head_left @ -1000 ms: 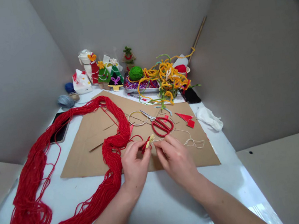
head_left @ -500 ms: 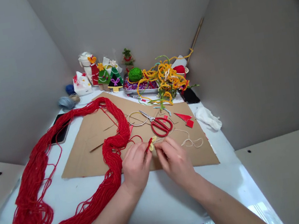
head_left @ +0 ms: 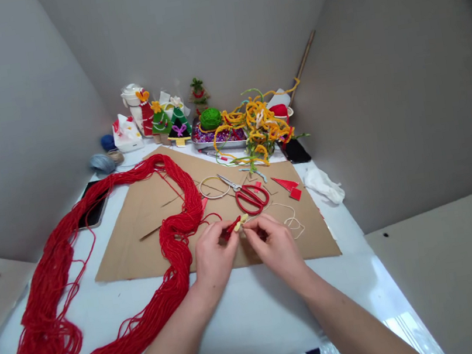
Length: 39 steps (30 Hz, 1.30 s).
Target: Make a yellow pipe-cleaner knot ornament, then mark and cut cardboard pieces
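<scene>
A small red and pale-yellow yarn piece (head_left: pixel 240 222) is pinched between the thumb and fingers of my left hand (head_left: pixel 211 254). My right hand (head_left: pixel 275 244) is closed in a pinch at the piece's right edge; what sits between its fingertips is too small to make out. Cream thread (head_left: pixel 296 220) lies in loose curves just beyond the right hand. Red-handled scissors (head_left: pixel 251 197) rest on the cardboard (head_left: pixel 130 255), blades pointing up and left. A big loose skein of red yarn (head_left: pixel 175 242) loops around to the left, close to my left hand.
A thin hoop (head_left: pixel 216 196) and red felt scraps (head_left: pixel 285 185) lie on the cardboard. Behind them stand a bead tray (head_left: pixel 221 137), tangled orange yarn (head_left: pixel 261 123) and small Christmas tree crafts (head_left: pixel 161 120). White tissue (head_left: pixel 323 186) lies right; a tablet (head_left: pixel 93 209) lies under the skein.
The view has shifted slightly. My right fingertips have moved up against the yarn piece, which has tilted a little. The cream thread's loop on the cardboard has drawn in and changed shape.
</scene>
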### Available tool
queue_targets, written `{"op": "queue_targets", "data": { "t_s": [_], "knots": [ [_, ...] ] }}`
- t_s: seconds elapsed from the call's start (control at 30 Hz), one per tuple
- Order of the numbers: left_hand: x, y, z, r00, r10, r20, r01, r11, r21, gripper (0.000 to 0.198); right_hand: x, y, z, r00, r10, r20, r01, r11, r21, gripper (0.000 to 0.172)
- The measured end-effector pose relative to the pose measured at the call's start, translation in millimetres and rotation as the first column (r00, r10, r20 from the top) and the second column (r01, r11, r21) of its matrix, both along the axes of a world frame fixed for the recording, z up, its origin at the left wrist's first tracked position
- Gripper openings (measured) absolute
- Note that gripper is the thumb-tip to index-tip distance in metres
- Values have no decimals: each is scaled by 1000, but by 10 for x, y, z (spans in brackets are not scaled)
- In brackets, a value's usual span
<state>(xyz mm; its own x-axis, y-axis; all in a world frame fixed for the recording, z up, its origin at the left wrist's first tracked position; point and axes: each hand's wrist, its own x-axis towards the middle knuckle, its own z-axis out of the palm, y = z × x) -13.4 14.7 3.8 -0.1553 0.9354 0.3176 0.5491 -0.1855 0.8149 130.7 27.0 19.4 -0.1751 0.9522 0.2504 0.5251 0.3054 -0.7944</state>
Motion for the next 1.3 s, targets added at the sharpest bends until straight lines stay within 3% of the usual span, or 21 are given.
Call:
{"op": "queue_targets", "data": {
  "t_s": [0.23, 0.43, 0.57, 0.73, 0.9, 1.03, 1.17, 1.3],
  "knots": [
    [12, -3, 0, 996, 16, 86, -12, 999, -38, 12, -16, -19, -7, 992, -3, 127, -10, 994, 105, 14],
    [24, -6, -24, 977, 30, 213, 8, 985, -173, 12, -14, -29, 19, 976, 29, 215, -61, 988, 142, 17],
    [13, -12, -5, 1000, 15, -5, -15, 999, -39, 10, -15, -28, -15, 959, 23, 283, -76, 982, 174, 17],
    [17, -32, -35, 973, -8, -230, 36, 992, 117, 12, -23, -43, -86, 933, 8, 360, -103, 964, 244, 19],
    [47, -49, -84, 960, -25, -279, 80, 979, 188, 12, -11, -63, -111, 969, 23, 247, -78, 973, 218, 19],
    [21, -31, -76, 952, -41, -304, 106, 974, 200, 10, -7, -30, -140, 997, 35, 67, -41, 995, 87, 16],
    [-51, 7, -48, 890, -39, -455, 173, 951, 257, 9, -29, 35, -231, 999, -19, -26, 18, 999, -48, 10],
    [-141, 53, -64, 782, -39, -623, 288, 908, 305, 11, -49, 66, -304, 994, -62, 88, 62, 998, 4, 9]
  ]
}}
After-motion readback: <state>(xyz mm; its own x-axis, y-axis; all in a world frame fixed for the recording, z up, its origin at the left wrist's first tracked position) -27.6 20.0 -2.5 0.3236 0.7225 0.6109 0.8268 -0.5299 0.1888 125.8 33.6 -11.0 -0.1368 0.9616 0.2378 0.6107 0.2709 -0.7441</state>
